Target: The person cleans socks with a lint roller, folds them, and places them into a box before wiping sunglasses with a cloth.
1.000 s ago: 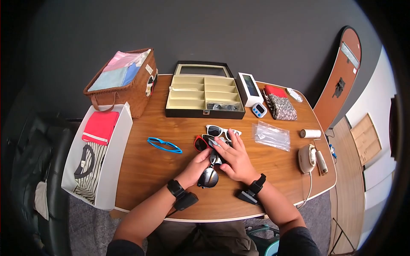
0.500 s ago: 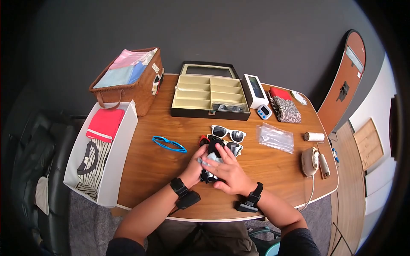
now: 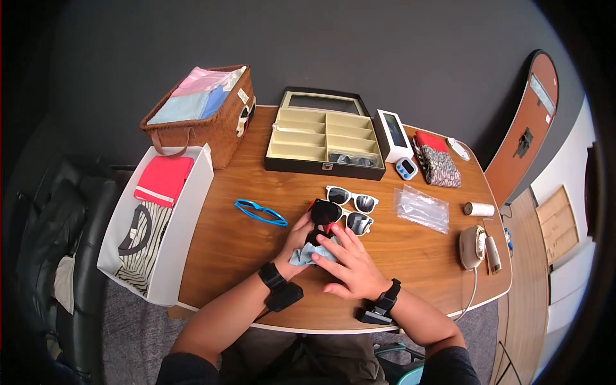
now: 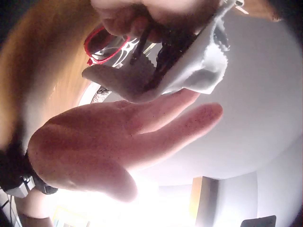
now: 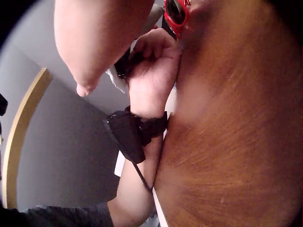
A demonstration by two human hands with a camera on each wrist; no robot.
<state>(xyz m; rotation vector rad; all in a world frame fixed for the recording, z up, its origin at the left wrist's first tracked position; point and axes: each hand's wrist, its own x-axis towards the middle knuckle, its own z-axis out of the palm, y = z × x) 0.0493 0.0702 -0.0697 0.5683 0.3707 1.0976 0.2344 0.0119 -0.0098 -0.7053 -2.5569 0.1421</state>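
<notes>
My left hand [image 3: 294, 247] grips a pair of black sunglasses [image 3: 326, 212], one dark round lens facing up beyond the fingers. A light blue-grey cloth [image 4: 203, 66] is folded around the near part of the sunglasses and hides it. My right hand [image 3: 351, 268] lies over the cloth with its fingers straight and spread, fingertips at the cloth and the thumb held apart. Red-framed sunglasses [image 4: 106, 45] are just behind the held pair. Two white-framed sunglasses, a farther pair [image 3: 352, 198] and a nearer pair [image 3: 357, 222], lie beyond my hands.
Blue glasses [image 3: 260, 212] lie to the left. Behind is an open compartment case [image 3: 324, 166] with bagged dark glasses in one slot. Clear plastic bags [image 3: 421, 209] and a small steamer-like appliance [image 3: 471, 247] are to the right. A white bin [image 3: 192, 221] of clothes stands left.
The held sunglasses have been turned, so a lens now points away from me instead of towards me. The cloth shows more, and my right hand has shifted slightly nearer me.
</notes>
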